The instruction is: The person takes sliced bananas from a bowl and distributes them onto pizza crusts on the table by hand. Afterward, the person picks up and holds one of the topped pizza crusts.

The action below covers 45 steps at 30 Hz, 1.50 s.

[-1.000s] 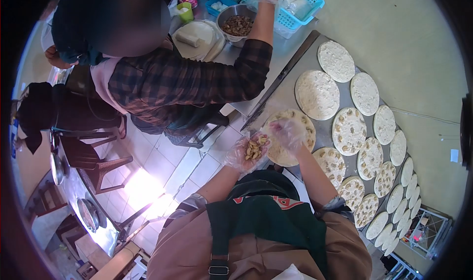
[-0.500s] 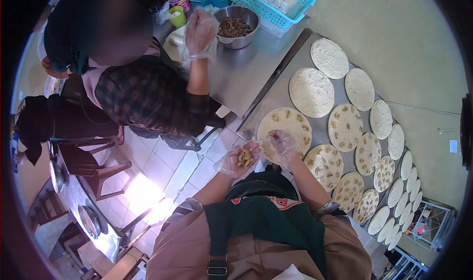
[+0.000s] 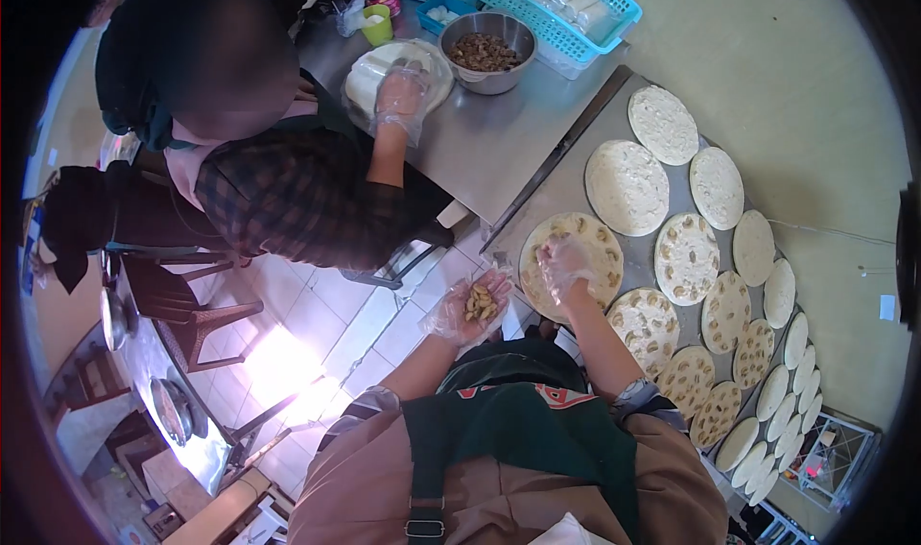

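Topped disc (image 3: pixel 604 267), right hand (image 3: pixel 566 261) farther across

Brown chair (image 3: pixel 211 319) on pale tiled floor (image 3: pixel 379 348).

- Dough rounds (image 3: pixel 628 188) at two o'clock: creamy white, faintly mottled.
- Dotted round (image 3: pixel 601 286) under the right hand (image 3: pixel 564 262): cream, its edge ringed with tan spots.
- Pieces (image 3: pixel 481 302) in the left hand (image 3: pixel 456 319): pale yellow to tan.
- Apron (image 3: pixel 528 435) at five o'clock: dark green, with a red-and-white motif.
- Cuff (image 3: pixel 635 391): greyish, patterned; top (image 3: pixel 365 487): plain brown.
- Co-worker's shirt (image 3: pixel 278 209) at ten o'clock: dark brown-and-black check.
- Basket (image 3: pixel 561 38) at one o'clock: turquoise, latticed.
- Bowl (image 3: pixel 489 82) at twelve o'clock: silver-grey; contents (image 3: pixel 483 51) brown.
- Cup (image 3: pixel 378 33) at eleven o'clock: lime green.
- Worktop (image 3: pixel 470 142): silver-grey.
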{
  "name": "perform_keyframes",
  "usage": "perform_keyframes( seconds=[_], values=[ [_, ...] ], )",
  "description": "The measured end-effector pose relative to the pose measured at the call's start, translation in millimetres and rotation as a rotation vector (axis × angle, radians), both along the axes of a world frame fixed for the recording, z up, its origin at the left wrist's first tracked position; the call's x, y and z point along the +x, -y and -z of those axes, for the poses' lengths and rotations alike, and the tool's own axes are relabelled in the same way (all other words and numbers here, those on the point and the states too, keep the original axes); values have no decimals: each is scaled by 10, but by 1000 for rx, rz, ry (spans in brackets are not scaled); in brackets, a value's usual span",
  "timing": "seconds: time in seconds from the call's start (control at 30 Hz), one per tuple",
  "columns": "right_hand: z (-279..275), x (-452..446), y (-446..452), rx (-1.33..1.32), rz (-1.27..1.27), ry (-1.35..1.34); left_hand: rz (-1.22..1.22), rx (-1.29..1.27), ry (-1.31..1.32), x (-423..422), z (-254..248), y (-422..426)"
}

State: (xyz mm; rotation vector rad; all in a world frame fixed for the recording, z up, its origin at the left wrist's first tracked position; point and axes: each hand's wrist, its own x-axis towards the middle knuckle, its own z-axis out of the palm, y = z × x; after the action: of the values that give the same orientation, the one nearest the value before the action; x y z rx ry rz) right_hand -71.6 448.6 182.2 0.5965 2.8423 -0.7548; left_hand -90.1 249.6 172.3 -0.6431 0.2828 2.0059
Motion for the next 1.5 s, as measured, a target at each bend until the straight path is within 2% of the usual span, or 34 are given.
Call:
perform_keyframes(
  seconds=[0.17, 0.23, 0.27, 0.33, 0.37, 0.43, 0.53, 0.6, 0.67, 0.73, 0.77, 0.83, 0.93, 0.97, 1.03, 1.1, 1.13, 1.2, 1.33, 1.37, 1.43, 1.5],
  values=[
    [144, 104, 28, 188, -234, -64, -6, 71, 27, -48, -111, -118],
    [-139, 83, 90, -130, -35, -24, -1, 97, 25, -81, -139, -186],
    [-311, 91, 133, -133, -33, -22, 19, 95, 19, -78, -141, -215],
    [-590, 105, 213, -513, -85, -73, 50, 94, 16, -85, -167, -269],
    [-570, 123, 237, -510, -77, -73, 89, 55, 22, -94, -201, -309],
    [-455, 197, 291, -305, -449, -178, 138, 19, 31, -75, -141, -359],
    [-224, 281, 383, -231, -389, -173, 135, 161, -80, -12, 24, -389],
    [-348, 337, 368, -210, -372, -206, 172, 14, -87, 17, -107, -418],
    [-397, 398, 360, -193, -355, -236, 167, 19, -61, 45, -115, -447],
    [-394, 466, 333, -314, -204, -128, 160, 24, -37, 66, -137, -451],
    [-350, 495, 309, -315, -199, -127, 171, 79, -64, 65, -181, -446],
    [-230, 541, 266, -496, -144, -122, 185, 136, -93, 64, -168, -463],
    [-388, 574, 275, -554, -110, -148, 168, 174, 18, 61, -76, -502],
    [-441, 568, 277, -552, -107, -150, 161, 270, 56, 55, -85, -507],
    [-520, 546, 291, -164, -238, -170, 160, 367, 92, 61, -72, -527],
    [-508, 553, 320, -123, -227, -201, 130, 610, 277, 72, -53, -560],
    [-494, 564, 328, -83, -221, -228, 138, 612, 277, 96, -47, -569],
    [-467, 591, 335, -85, -225, -172, 170, 131, 18, 122, -200, -594],
    [-421, 674, 335, -118, -223, -135, 185, 141, 4, 160, -212, -588],
    [-501, 683, 326, -117, -215, -139, 170, 208, 49, 154, -236, -582],
    [-759, 694, 310, -153, -142, -274, 159, 272, 94, 155, -309, -584],
    [-823, 745, 272, -191, -91, -301, 156, 312, 43, 135, -415, -612]
  ],
)
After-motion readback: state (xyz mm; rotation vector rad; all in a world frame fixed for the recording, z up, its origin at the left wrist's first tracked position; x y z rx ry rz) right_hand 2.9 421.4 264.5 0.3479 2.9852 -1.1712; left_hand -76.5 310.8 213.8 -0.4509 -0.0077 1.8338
